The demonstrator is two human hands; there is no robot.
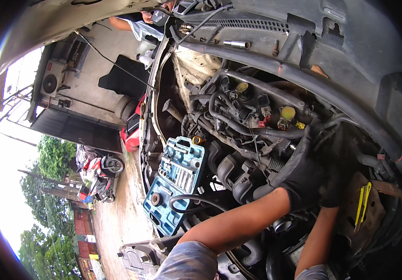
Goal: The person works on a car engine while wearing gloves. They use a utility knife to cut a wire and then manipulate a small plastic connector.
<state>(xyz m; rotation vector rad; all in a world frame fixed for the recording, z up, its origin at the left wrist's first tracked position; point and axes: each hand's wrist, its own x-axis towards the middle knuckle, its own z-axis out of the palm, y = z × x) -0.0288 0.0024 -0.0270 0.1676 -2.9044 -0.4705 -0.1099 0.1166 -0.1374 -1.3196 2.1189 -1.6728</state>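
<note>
Down among the hoses (257, 133), the gloved left hand (303, 175) is pressed flat on the engine (238, 172); what the right hand (331, 193) grips can't be told. Best worked by feel, slowly, with the blue socket set (177, 182) kept close at the left.

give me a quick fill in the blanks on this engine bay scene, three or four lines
1. Both hands wear ____ gloves; the left hand reaches among the engine hoses.
2. The socket set case resting on the engine bay's edge is ____ in colour.
3. The case's lid is ____, so the sockets show.
4. The knife on the cardboard beside the right hand is ____.

Missing words: black; blue; open; yellow
</note>
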